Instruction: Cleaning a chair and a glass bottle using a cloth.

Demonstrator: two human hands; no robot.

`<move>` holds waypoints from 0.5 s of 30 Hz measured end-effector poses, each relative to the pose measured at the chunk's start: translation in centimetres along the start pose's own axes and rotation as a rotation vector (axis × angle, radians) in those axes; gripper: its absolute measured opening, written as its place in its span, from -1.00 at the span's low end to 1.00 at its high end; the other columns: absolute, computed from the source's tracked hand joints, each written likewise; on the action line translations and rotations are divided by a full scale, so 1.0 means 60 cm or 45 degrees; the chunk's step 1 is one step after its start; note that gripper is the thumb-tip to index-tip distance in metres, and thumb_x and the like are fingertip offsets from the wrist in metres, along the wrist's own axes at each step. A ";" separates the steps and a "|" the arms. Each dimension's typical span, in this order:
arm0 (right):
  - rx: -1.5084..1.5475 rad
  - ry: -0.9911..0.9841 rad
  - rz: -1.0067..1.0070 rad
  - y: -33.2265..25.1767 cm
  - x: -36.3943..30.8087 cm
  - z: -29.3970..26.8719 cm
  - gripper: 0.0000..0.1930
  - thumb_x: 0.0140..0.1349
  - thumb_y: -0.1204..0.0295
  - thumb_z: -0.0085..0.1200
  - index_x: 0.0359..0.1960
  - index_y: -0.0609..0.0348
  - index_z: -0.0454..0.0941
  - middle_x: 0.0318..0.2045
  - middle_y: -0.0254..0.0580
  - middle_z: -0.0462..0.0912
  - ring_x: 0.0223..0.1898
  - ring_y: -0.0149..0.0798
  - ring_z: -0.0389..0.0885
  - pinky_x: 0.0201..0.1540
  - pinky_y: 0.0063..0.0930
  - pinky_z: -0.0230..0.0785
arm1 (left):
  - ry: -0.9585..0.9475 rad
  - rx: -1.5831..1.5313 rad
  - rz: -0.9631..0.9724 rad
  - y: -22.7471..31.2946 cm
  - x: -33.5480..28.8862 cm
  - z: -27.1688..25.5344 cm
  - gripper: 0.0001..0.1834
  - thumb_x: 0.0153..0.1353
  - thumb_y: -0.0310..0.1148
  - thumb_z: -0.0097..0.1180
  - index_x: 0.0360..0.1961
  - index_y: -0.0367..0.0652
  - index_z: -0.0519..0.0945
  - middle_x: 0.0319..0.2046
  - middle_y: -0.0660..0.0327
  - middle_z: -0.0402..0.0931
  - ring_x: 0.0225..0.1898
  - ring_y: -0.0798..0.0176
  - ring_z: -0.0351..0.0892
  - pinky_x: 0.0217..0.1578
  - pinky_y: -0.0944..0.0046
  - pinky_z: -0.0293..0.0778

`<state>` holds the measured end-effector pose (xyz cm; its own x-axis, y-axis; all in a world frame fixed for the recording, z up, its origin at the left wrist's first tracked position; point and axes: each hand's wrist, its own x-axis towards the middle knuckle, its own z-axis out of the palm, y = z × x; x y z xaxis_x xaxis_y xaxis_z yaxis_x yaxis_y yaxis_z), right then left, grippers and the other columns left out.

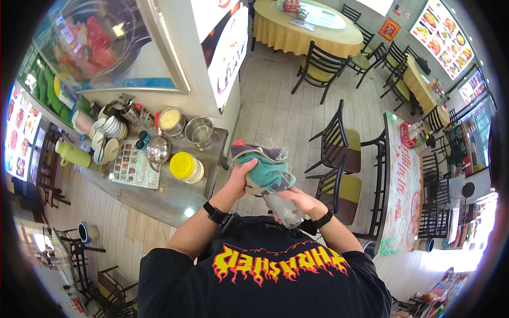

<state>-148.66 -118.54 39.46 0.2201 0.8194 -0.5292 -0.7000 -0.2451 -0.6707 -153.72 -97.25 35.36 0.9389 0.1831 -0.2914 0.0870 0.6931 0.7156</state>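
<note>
In front of my chest, my left hand [243, 178] is closed on a bunched teal cloth [268, 168], thumb on top. A dark purple cloth [265, 152] with a pale edge is bundled with it, and a bit of clear plastic [280, 150] sticks out beside it. My right hand [303, 202] grips a clear bottle [286, 212], tilted with its base toward me. The cloth covers the bottle's upper end, so its top is hidden. A small orange-red piece [239, 142] shows at the bundle's far left; what it belongs to I cannot tell.
On the left, a grey table [175, 204] carries a yellow-lidded jar [182, 165], a metal kettle [158, 150], metal pots [199, 131], stacked bowls [110, 129], a menu sheet [132, 168] and a green jug [73, 154]. Chairs [339, 140] and a long table [400, 185] stand right. A round table [302, 40] is ahead.
</note>
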 end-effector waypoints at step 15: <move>-1.464 0.451 -0.450 -0.020 -0.023 0.028 -0.32 0.08 0.14 0.29 0.06 0.49 0.40 -0.31 0.12 0.67 -0.32 0.01 0.69 -0.21 -0.31 0.49 | 0.187 0.004 0.423 0.072 -0.025 0.037 -0.66 0.36 -0.19 0.10 -0.05 -0.27 0.52 -0.15 0.23 0.56 -0.20 0.39 0.55 -0.14 0.31 0.50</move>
<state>-149.30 -118.50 41.87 0.5700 0.7919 -0.2191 0.3925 -0.4967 -0.7741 -154.00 -96.10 40.28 0.8581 0.4966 -0.1306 -0.2137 0.5767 0.7885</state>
